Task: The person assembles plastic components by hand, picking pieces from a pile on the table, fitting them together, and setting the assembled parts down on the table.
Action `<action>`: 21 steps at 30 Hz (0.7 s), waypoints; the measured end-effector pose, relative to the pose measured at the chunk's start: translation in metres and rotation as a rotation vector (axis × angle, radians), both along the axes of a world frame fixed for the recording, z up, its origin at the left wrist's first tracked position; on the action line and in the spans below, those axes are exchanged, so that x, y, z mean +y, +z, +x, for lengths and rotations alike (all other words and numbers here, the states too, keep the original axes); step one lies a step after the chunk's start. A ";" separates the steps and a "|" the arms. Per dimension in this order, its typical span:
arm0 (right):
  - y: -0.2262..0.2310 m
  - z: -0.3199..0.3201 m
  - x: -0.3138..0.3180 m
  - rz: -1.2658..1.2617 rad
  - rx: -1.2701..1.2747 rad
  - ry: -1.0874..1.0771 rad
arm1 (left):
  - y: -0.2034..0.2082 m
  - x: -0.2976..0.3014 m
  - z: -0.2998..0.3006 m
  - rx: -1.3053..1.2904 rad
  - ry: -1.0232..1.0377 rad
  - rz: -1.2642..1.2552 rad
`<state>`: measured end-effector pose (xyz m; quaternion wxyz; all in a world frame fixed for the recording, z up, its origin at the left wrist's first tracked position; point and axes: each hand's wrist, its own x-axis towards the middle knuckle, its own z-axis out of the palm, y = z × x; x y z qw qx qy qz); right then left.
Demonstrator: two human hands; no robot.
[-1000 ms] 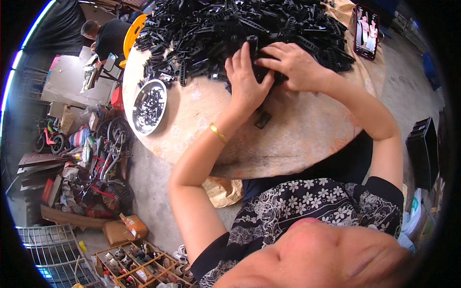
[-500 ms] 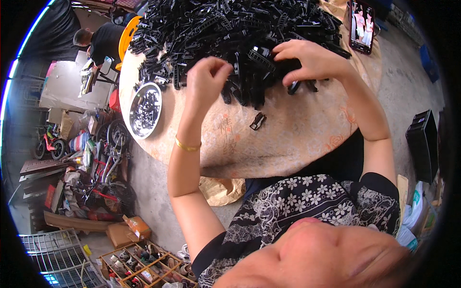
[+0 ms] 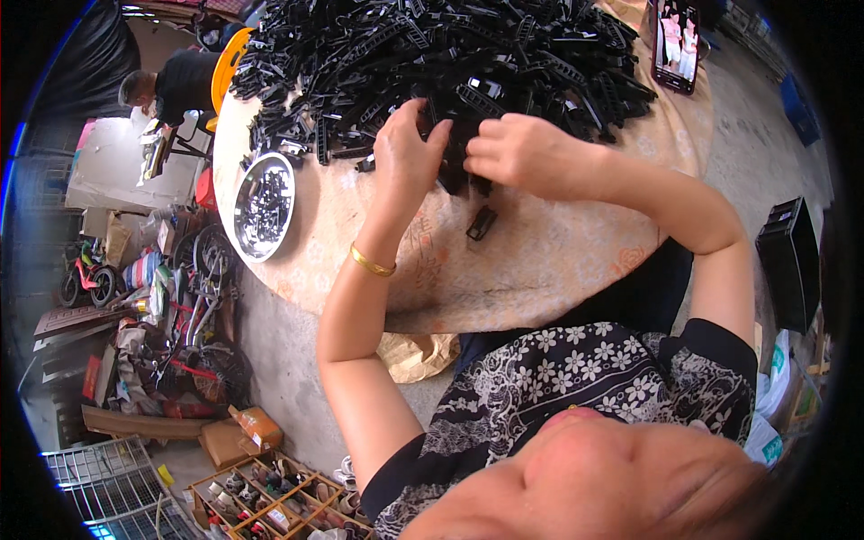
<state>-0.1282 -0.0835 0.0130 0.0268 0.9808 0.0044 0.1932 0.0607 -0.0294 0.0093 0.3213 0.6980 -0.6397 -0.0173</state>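
Observation:
A large heap of black plastic clip-like parts (image 3: 549, 63) covers the far half of the round table. My left hand (image 3: 409, 153) is at the heap's near edge, thumb and forefinger apart, with no part visibly gripped. Close beside it on the right, my right hand (image 3: 531, 160) has its fingers curled together over the near parts; what they hold is hidden. One loose black clip (image 3: 481, 223) lies on the patterned tablecloth (image 3: 540, 270) just below the hands. To the left stands a metal bowl (image 3: 238, 229) of small shiny pieces.
A phone (image 3: 675, 45) stands upright at the table's far right. Behind the yellow chair (image 3: 229, 67), another person (image 3: 180, 85) bends over something. Bicycles (image 3: 211, 297), boxes and a shoe rack (image 3: 270, 495) crowd the left floor. A black crate (image 3: 790, 261) is at right.
My right hand has moved left toward the left hand, and its spread fingers have curled in. My left hand has shifted slightly right, and its thumb and forefinger have parted.

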 end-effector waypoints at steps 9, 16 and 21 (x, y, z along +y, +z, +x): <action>0.011 -0.019 -0.025 1.322 -0.587 -0.112 | -0.001 0.012 0.002 1.517 -0.337 0.139; 0.003 -0.013 -0.011 1.463 -0.644 -0.097 | -0.004 0.018 -0.013 1.634 -0.499 0.234; 0.000 -0.013 -0.005 0.978 -0.449 -0.191 | -0.007 0.023 -0.021 1.492 -0.448 0.135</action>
